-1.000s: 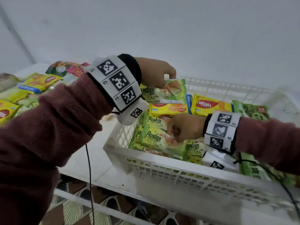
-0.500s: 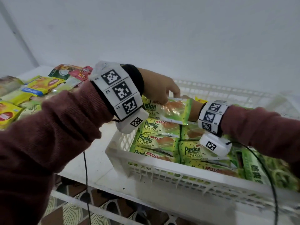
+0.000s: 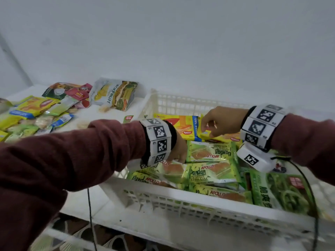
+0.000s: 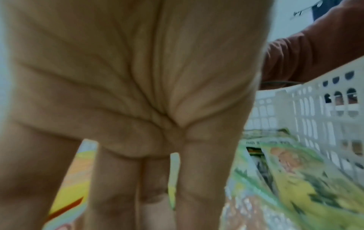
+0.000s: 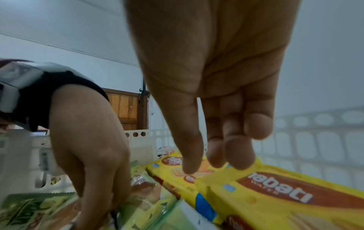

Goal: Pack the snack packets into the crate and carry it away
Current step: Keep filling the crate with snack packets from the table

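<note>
The white crate [image 3: 181, 201] holds green Pandan cake packets [image 3: 213, 173], yellow Nabati wafer packets [image 3: 183, 126] at the back and dark green packets [image 3: 282, 192] on the right. My left hand [image 3: 181, 158] reaches into the crate's left side, its straight fingers [image 4: 118, 186] pressing down among the Pandan packets [image 5: 147, 196]. My right hand [image 3: 208, 126] hangs over the Nabati packets [image 5: 275, 194], fingers [image 5: 232, 155] relaxed, tips just at the wrapper, holding nothing. The left hand [image 5: 94, 163] shows beside it in the right wrist view.
Loose snack packets [image 3: 36, 107] and a jackfruit bag [image 3: 114, 95] lie on the white tabletop left of the crate. A white wall stands close behind. The crate's perforated walls [image 4: 315, 116] [image 5: 315, 140] surround both hands. A cable hangs at the table's front edge.
The Pandan packet my left hand held above the crate now lies inside it, and that hand has dropped onto the packets. My right hand moved back over the yellow wafers.
</note>
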`<state>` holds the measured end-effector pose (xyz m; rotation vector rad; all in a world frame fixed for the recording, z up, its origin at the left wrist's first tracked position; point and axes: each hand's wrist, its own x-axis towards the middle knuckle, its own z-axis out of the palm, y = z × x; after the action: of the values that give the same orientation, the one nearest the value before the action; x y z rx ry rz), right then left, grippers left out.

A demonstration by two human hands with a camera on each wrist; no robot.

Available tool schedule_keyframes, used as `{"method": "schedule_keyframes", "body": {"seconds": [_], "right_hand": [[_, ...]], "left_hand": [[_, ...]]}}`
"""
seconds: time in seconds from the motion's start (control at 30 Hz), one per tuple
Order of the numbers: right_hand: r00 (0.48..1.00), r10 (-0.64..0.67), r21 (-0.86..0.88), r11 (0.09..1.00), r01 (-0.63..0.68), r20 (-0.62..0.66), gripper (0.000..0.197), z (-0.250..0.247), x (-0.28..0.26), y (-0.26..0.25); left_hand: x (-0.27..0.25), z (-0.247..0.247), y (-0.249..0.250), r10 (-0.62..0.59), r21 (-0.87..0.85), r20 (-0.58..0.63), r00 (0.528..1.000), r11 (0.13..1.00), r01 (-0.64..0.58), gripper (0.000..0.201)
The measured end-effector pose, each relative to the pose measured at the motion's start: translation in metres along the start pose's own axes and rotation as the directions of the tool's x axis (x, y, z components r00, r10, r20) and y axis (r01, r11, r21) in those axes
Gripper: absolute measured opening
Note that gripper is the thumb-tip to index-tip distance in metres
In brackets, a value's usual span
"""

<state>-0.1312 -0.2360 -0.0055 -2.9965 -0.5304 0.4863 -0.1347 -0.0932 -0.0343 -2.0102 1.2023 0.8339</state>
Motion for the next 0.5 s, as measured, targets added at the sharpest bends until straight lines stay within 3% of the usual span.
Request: {"method": "schedule_keyframes", "body": {"seconds": [0.13, 0.23, 0.3, 0.4, 0.5], "right_hand": [[0.998, -0.027, 0.006, 1.000, 0.027, 0.058, 0.028, 0.013, -0.005, 0.002], [0.994, -0.035, -0.005, 0.999, 0.036, 0.103, 0.030, 0.022, -0.006, 0.002], [0.987, -0.039, -0.036, 0.998, 0.045, 0.153, 0.031, 0.027, -0.007, 0.000], [0.970, -0.015, -0.080, 0.996, 0.035, 0.244, 0.036, 0.034, -0.011, -0.006], [0.962, 0.030, -0.150, 0.989, 0.012, 0.270, 0.044, 0.040, -0.013, -0.010]], "left_hand": [[0.011, 0.003, 0.003, -0.023, 0.094, 0.015, 1.000, 0.995, 0.022, 0.009], [0.014, 0.008, 0.006, -0.115, 0.063, -0.112, 0.987, 0.990, 0.123, 0.013], [0.015, 0.011, 0.005, -0.134, 0.017, -0.132, 0.982, 0.990, 0.137, 0.014], [0.014, 0.014, 0.000, -0.129, -0.047, -0.142, 0.982, 0.991, 0.123, 0.032], [0.013, 0.013, -0.001, -0.153, -0.076, -0.099, 0.983, 0.986, 0.145, 0.014]]}}
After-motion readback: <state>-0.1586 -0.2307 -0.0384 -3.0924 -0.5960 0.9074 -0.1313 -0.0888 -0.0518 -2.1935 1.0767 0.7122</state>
